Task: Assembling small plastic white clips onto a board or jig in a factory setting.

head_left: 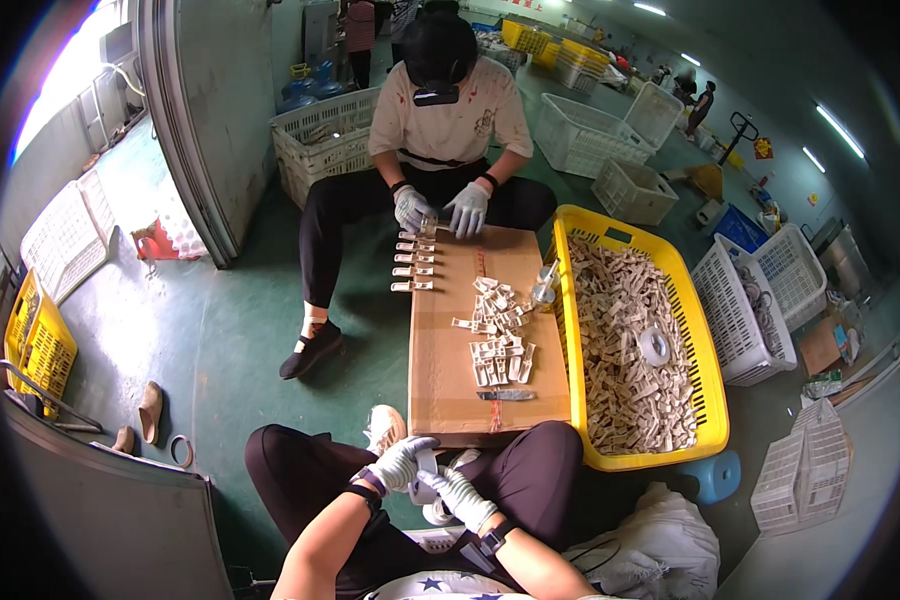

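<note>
My gloved left hand (pixel 400 465) is closed round a white ring that looks like a tape roll (pixel 426 474), low between my knees. The fingers of my gloved right hand (pixel 459 498) are closed on the roll's right side. Just ahead stands a brown cardboard box (pixel 440 370). Loose beige clip-like plastic parts (pixel 502 360) are heaped on its top, and more form a row (pixel 413 271) along its left edge. Nearest to me on the box lies a dark flat knife-like tool (pixel 507 395).
A yellow basket (pixel 712 390) full of the same parts, with another tape roll (pixel 654 347) on them, stands right of the box. A co-worker (pixel 445 125) sits opposite, gloved hands at the row's far end. A white sack (pixel 660 545) lies beside my right leg.
</note>
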`<state>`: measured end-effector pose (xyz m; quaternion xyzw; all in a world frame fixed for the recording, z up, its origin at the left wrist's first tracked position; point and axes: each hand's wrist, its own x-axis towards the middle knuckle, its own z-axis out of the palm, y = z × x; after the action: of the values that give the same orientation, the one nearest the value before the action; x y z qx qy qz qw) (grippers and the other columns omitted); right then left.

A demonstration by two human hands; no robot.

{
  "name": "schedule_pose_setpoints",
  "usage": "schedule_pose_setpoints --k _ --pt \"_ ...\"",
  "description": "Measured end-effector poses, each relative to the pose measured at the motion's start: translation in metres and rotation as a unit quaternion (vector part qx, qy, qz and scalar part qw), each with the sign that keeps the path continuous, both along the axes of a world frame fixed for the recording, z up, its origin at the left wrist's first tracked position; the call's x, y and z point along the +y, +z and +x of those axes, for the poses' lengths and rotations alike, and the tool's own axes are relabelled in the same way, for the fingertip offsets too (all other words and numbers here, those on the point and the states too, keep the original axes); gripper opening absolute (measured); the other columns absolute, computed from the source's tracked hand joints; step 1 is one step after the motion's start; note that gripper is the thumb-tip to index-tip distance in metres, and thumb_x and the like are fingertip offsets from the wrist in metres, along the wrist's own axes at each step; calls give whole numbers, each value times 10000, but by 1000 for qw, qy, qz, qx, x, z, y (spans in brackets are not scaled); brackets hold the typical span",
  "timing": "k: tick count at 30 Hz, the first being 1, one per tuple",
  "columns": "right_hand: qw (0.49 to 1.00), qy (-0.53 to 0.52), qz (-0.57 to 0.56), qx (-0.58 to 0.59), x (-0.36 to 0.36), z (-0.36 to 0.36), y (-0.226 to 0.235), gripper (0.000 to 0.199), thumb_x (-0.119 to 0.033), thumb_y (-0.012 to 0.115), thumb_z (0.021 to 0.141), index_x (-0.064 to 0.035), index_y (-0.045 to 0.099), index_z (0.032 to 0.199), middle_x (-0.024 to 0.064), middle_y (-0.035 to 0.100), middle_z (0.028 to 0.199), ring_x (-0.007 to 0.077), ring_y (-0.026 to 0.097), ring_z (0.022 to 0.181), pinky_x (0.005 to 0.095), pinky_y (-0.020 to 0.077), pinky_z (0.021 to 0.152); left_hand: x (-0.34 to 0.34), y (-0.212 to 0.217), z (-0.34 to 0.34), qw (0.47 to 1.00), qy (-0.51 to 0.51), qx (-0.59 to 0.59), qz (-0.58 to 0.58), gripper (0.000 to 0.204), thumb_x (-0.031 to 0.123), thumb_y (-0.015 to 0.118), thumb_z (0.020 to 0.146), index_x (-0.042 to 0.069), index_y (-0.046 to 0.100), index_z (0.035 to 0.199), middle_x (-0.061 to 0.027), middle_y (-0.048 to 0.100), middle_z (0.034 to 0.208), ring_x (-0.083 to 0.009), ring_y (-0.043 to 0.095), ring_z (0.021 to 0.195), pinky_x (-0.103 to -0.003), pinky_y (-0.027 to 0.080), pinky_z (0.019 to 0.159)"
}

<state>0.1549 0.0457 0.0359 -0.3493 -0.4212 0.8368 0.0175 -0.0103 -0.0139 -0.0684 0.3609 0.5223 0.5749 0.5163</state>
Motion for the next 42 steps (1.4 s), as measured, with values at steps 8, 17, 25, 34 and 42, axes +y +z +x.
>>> schedule_pose_setpoints --k 8,17,25,34,42 --pt "1000 -8 -7 -10 1 2 -8 217 -212 640 938 -84 660 1112 -23 663 979 76 593 850 240 474 783 1 12 0 985 -6 166 41 540 -129 662 791 119 585 1264 -41 609 1064 -172 599 960 -317 519 837" --pt "1000 -21 -4 6 3 1 -2 223 -198 637 939 -83 656 1130 -22 662 992 78 594 878 241 478 804 13 84 4 877 44 -441 -185 234 169 615 934 61 590 1140 -99 613 901 -221 636 850 -408 555 728" --pt "1000 -23 8 13 -3 1 1 241 -240 652 930 -78 661 1108 -22 662 968 75 593 836 240 479 769 6 49 1 886 43 -431 -165 248 161 631 918 69 597 1145 -100 624 909 -240 637 843 -421 534 790" --pt "829 233 509 0 31 19 -14 255 -238 607 947 -16 645 1067 93 686 913 189 613 769 308 481 708 15 64 9 872 19 -462 -160 201 120 635 906 53 638 1095 -92 648 923 -234 643 859 -404 531 779" --pt "615 231 703 -274 163 -13 112 260 -222 617 777 -92 675 994 151 694 957 327 666 934 453 521 817 7 54 8 913 79 -372 -144 179 129 682 859 74 694 1029 -20 654 851 -144 610 774 -308 480 717"
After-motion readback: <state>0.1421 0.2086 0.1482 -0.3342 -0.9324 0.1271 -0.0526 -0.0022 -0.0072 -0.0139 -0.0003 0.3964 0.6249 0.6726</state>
